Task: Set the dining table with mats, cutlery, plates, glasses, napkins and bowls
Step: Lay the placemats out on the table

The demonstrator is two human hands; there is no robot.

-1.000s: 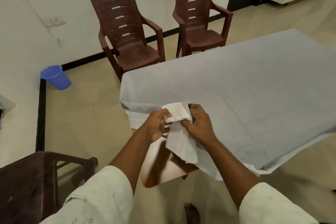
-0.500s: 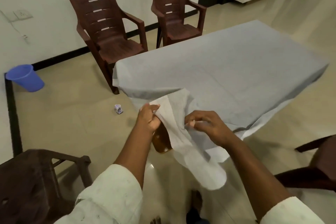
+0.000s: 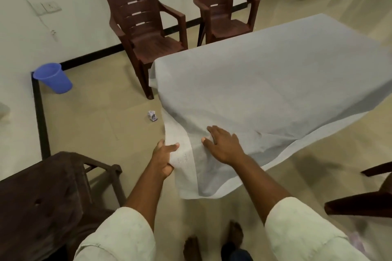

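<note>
A pale grey tablecloth (image 3: 265, 82) covers the dining table and hangs over its near corner. My left hand (image 3: 163, 160) grips the hanging edge of the cloth at that corner, thumb on top. My right hand (image 3: 222, 144) lies flat on the cloth just to the right, fingers spread and straight, pressing the fabric against the table. No mats, cutlery, plates, glasses, napkins or bowls are in view.
Two brown plastic chairs (image 3: 144, 25) (image 3: 222, 4) stand by the far wall. Another dark chair (image 3: 42, 201) is at my near left, and a chair arm (image 3: 360, 203) at the right. A blue bucket (image 3: 53, 78) and a crumpled scrap (image 3: 152, 115) lie on the floor.
The folded corner of the cloth has been opened out and laid down over the table corner. My right hand went from pinching the cloth to lying flat on it.
</note>
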